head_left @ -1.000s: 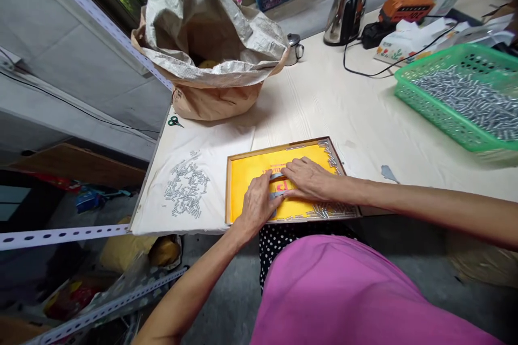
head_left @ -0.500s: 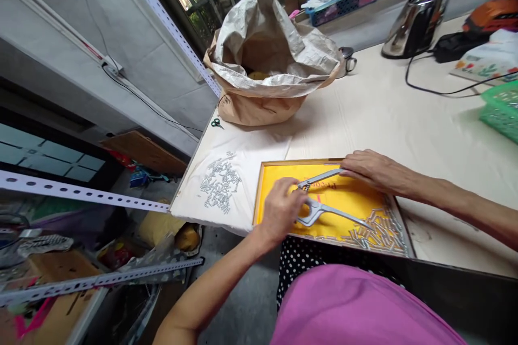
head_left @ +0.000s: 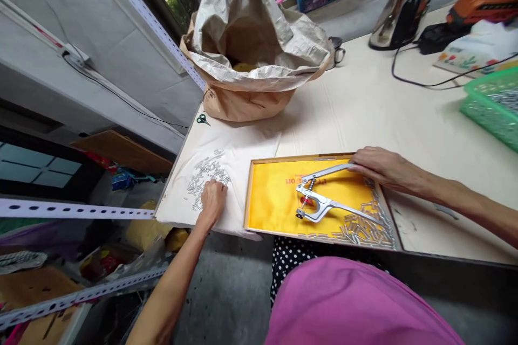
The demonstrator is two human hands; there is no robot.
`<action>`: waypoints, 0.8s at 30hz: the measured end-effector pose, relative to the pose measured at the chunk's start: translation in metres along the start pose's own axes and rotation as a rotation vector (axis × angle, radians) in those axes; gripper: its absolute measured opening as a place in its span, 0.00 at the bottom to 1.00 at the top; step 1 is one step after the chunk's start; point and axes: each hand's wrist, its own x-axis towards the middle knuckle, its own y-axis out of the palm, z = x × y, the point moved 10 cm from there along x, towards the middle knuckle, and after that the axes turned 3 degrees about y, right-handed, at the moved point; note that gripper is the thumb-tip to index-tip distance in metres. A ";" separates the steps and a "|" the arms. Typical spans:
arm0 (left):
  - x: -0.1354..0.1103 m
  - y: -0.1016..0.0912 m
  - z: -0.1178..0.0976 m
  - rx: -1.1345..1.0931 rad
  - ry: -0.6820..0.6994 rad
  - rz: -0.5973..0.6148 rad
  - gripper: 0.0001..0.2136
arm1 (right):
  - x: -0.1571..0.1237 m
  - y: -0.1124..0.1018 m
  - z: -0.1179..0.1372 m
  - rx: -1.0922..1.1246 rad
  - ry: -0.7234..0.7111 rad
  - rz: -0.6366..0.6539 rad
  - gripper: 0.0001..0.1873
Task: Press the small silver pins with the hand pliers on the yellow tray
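Observation:
A wooden tray with a yellow lining (head_left: 267,202) sits at the table's near edge. A silver plier-like hand press (head_left: 319,206) lies in it with its handles spread. My right hand (head_left: 378,166) is closed on the upper handle's end. Several small metal tubes (head_left: 364,229) are heaped along the tray's near right side. My left hand (head_left: 212,199) rests with fingers curled down on a scattered pile of small metal tubes (head_left: 204,172) on a white cloth (head_left: 243,148), left of the tray. Whether it holds one is hidden.
A big brown paper sack with a grey liner (head_left: 253,59) stands behind the cloth, small green scissors (head_left: 202,118) beside it. A kettle (head_left: 400,8) with its cord stands at the back. A green basket of metal tubes (head_left: 491,108) is at the right. Perforated rails and clutter lie below left.
My left hand has left the press in the tray and moved left onto the tube pile on the cloth. My right hand stays on the upper handle.

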 end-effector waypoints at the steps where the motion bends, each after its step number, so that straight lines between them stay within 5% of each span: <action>1: -0.001 -0.004 -0.001 -0.001 0.007 -0.023 0.12 | 0.004 -0.002 0.002 -0.014 0.002 0.007 0.22; 4: -0.009 -0.025 -0.007 -0.104 0.046 -0.146 0.12 | 0.011 -0.011 0.002 -0.046 0.015 0.032 0.24; 9: -0.029 -0.047 -0.036 -0.648 0.044 -0.230 0.10 | -0.004 -0.029 -0.024 -0.061 0.073 0.003 0.25; 13: -0.034 -0.048 -0.084 -1.008 0.049 -0.120 0.11 | -0.029 -0.032 -0.036 -0.017 0.127 -0.056 0.22; 19: -0.047 -0.058 -0.167 -1.256 0.189 0.095 0.11 | -0.036 -0.030 -0.017 -0.182 0.120 -0.032 0.21; 24: -0.057 -0.050 -0.196 -1.276 0.232 0.176 0.10 | -0.030 -0.040 -0.011 -0.206 0.085 -0.068 0.22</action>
